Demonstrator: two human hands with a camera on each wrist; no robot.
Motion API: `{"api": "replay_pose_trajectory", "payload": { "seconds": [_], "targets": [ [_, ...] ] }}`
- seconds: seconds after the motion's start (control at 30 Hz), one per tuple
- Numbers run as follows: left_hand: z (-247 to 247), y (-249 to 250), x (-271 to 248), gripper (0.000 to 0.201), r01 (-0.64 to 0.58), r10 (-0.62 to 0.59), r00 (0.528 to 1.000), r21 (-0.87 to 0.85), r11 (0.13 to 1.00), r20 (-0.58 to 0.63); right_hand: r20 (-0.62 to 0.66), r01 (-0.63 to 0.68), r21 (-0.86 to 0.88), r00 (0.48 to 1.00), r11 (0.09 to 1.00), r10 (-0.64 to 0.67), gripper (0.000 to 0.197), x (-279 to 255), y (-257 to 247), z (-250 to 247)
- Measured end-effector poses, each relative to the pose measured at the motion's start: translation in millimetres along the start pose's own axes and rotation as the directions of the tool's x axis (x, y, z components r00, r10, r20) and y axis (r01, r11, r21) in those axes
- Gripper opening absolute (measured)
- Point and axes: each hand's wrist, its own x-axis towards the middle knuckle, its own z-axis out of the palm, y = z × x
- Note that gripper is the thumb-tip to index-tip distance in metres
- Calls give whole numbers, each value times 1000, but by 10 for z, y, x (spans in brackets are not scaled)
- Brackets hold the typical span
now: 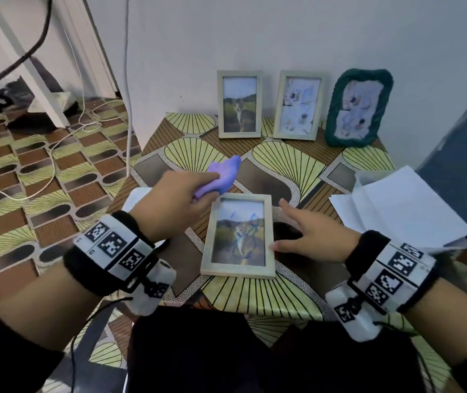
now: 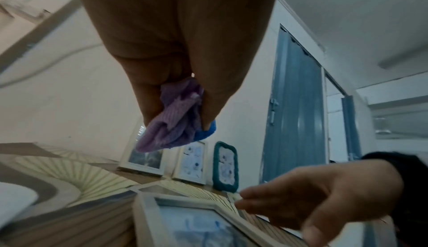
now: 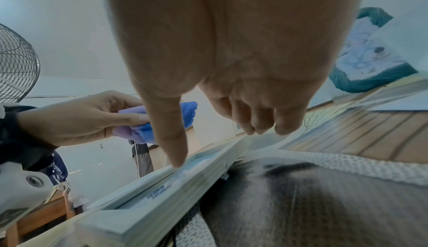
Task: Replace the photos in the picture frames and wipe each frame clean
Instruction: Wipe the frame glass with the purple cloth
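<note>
A pale wooden picture frame (image 1: 238,235) lies flat on the patterned table (image 1: 280,296), holding a photo of an animal in a field with blue scribbles on the glass. My left hand (image 1: 186,194) hovers just above the frame's top left corner and grips a bunched purple-blue cloth (image 1: 225,175) (image 2: 171,122). My right hand (image 1: 297,231) lies open beside the frame's right edge. Its thumb (image 3: 173,141) presses on that edge (image 3: 162,187), and the other fingers (image 3: 261,122) hang loosely over the side.
Three frames stand against the back wall: a wooden one with the animal photo (image 1: 239,104), a wooden one with a pale drawing (image 1: 299,104), and a green yarn-wrapped one (image 1: 358,107). White sheets (image 1: 396,205) lie at the table's right. Cables run over the floor (image 1: 56,154) at left.
</note>
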Motion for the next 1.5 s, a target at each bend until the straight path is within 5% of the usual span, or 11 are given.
{"api": "replay_pose_trajectory", "payload": {
  "seconds": [0.17, 0.33, 0.53, 0.63, 0.7, 0.77, 0.8, 0.97, 1.17, 1.33, 1.5],
  "targets": [
    [316, 225, 29, 19, -70, 62, 981, 41, 997, 184, -160, -51, -27, 986, 998, 46, 88, -46, 115, 12],
    [567, 388, -82, 65, 4, -93, 853, 171, 985, 513, -240, 16, 31, 971, 999, -8, 69, -118, 96, 65],
    [387, 162, -83, 42, 119, -88, 985, -219, 968, 147, -335, 168, 16, 930, 986, -153, 44, -151, -79, 150],
    [282, -49, -126, 16, -18, 19, 997, 10, 1000, -70, -335, 216, -67, 915, 974, -226, 34, -129, -200, 174],
    [294, -229, -173, 41, -65, 50, 982, 77, 995, 184, -282, 244, -93, 924, 965, -260, 41, -85, -278, 186],
    [332, -330, -235, 79, -10, -68, 818, 132, 991, 571, -174, 284, -126, 937, 950, -303, 49, -22, -343, 204],
    [352, -362, -256, 93, -1, -116, 747, 176, 984, 654, -116, 301, -148, 941, 942, -318, 52, 8, -372, 216],
    [444, -334, -238, 110, -128, -95, 749, 284, 950, 655, 50, 275, -241, 961, 931, -271, 49, 69, -392, 239],
    [643, -112, 51, 116, -128, -117, 753, 318, 939, 647, -94, 152, -216, 980, 965, -175, 47, 55, -219, 37],
    [682, -99, 349, 122, -83, -70, 756, 201, 976, 651, -347, 54, -177, 931, 983, -114, 33, 102, -44, -70],
    [715, -158, 409, 128, -43, -65, 732, 142, 989, 678, -214, 56, -241, 971, 969, -109, 52, 196, -60, 29]
  ]
}}
